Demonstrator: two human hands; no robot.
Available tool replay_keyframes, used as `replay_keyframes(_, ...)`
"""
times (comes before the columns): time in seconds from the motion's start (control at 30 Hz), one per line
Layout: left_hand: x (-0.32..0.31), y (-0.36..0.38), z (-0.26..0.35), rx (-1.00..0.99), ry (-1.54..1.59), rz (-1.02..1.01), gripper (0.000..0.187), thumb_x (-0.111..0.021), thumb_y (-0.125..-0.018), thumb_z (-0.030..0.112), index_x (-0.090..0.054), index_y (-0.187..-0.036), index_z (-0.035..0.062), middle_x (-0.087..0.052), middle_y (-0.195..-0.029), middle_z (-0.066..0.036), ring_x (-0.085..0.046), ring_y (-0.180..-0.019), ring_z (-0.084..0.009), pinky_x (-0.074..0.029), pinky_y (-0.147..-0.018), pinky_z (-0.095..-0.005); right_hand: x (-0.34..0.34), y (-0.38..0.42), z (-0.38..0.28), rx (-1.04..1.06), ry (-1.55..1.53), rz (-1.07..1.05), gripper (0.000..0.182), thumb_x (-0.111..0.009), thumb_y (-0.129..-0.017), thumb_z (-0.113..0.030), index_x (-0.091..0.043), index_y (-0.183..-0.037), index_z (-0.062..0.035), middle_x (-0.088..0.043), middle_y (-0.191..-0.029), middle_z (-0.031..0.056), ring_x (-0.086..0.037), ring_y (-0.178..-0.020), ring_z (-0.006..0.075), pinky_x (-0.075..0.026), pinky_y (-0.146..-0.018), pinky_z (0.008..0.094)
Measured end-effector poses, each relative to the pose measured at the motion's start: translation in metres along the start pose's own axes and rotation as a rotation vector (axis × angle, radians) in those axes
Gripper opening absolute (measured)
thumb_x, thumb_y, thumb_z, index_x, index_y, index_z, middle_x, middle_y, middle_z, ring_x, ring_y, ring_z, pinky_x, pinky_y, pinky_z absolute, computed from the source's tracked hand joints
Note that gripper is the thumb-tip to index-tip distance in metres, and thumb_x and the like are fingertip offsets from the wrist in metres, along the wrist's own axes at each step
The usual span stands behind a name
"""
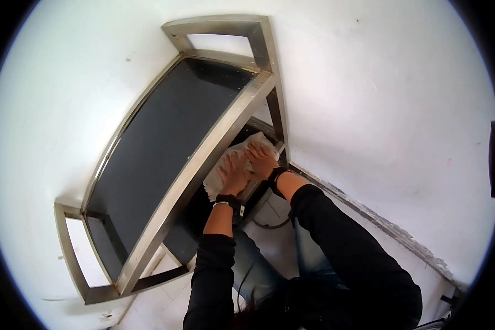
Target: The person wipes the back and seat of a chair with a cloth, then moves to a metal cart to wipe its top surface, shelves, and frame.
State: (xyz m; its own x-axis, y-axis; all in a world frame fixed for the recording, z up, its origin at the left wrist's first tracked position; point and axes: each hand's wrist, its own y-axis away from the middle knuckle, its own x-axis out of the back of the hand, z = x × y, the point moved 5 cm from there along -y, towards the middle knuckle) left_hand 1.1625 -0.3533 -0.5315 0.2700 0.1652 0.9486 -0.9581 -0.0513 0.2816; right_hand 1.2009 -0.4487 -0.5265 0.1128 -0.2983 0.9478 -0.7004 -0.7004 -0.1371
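Observation:
A pale cloth lies spread on the dark lower shelf of a metal-framed rack. My left hand presses flat on the cloth with its fingers spread. Just to its right, my right hand also rests on the cloth, fingers stretched out. The two hands are close together near the thumbs. Both wrists wear dark bands. Part of the cloth is hidden under my palms.
The rack's dark upper shelf and its metal front rail stand left of and above my hands. White walls meet behind the rack. A dark cable curves on the floor below.

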Motion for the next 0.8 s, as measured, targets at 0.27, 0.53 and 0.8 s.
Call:
replay_keyframes(0.27,0.01,-0.044,-0.017,-0.001,-0.008,-0.063,0.061,-0.036,-0.08,0.03,-0.004,-0.131,0.0188,0.003,-0.136,-0.01,0.006,-0.123,-0.0356,-0.003,-0.089,-0.0615,-0.008,-0.028,0.005,-0.041,0.1,0.08,0.076,-0.042,-0.072,-0.051,-0.024,-0.125,-0.0007,-0.025,-0.129,0.015,-0.015,-0.123,0.0257,-0.008,-0.099,0.0398)
replay_keyframes(0.53,0.001,-0.05,-0.02,0.008,-0.027,0.065,0.062,-0.039,-0.077,0.031,-0.01,-0.13,0.0177,-0.001,-0.136,-0.01,0.001,-0.123,-0.0351,-0.004,-0.091,-0.06,0.001,-0.027,0.003,-0.084,0.116,0.112,0.074,-0.047,-0.068,-0.05,-0.03,-0.123,-0.0037,-0.027,-0.129,0.0127,-0.017,-0.122,0.0234,-0.009,-0.099,0.0364)
replay_keyframes(0.8,-0.03,-0.001,-0.009,-0.038,-0.04,0.054,0.063,-0.037,-0.077,0.03,-0.009,-0.13,0.0105,-0.001,-0.136,-0.011,0.006,-0.124,-0.033,0.002,-0.092,-0.058,-0.002,0.014,-0.007,0.07,-0.107,0.05,0.075,-0.052,-0.065,-0.046,-0.031,-0.121,-0.0003,-0.025,-0.129,0.0144,-0.017,-0.122,0.0264,-0.007,-0.101,0.0362)
